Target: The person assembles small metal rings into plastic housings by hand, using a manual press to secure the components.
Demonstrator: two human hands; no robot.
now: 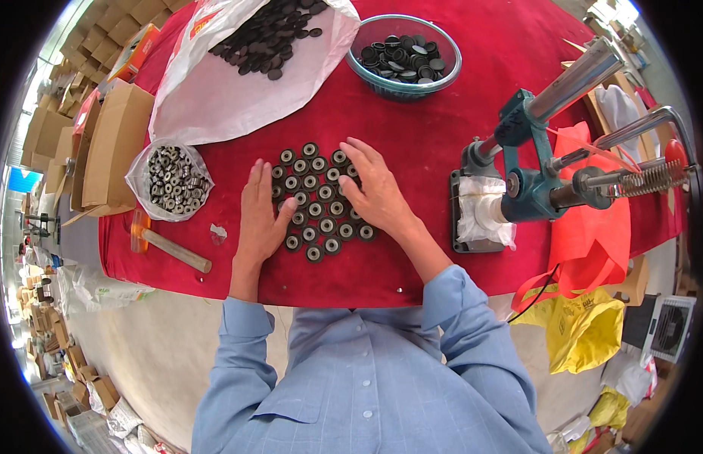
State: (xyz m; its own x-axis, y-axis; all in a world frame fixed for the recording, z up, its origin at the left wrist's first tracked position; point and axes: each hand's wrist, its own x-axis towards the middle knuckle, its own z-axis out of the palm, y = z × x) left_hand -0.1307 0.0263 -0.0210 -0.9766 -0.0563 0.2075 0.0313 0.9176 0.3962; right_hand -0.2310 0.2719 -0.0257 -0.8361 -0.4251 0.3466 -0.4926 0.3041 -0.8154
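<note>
- Many black-rimmed round parts (324, 197) are bunched on the red table (412, 136), between left hand (263, 212) and right hand (381, 198)
- Neither grip's clenched, both are loosely flattened
- Bunch could get scattered if pushed unevenly, probably

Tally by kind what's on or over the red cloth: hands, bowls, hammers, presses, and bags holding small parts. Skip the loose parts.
Hands: 2 (left hand, right hand)
Bowl: 1
Hammer: 1
Press: 1
Bags: 2 (white sack, clear bag)
Total: 7
</note>
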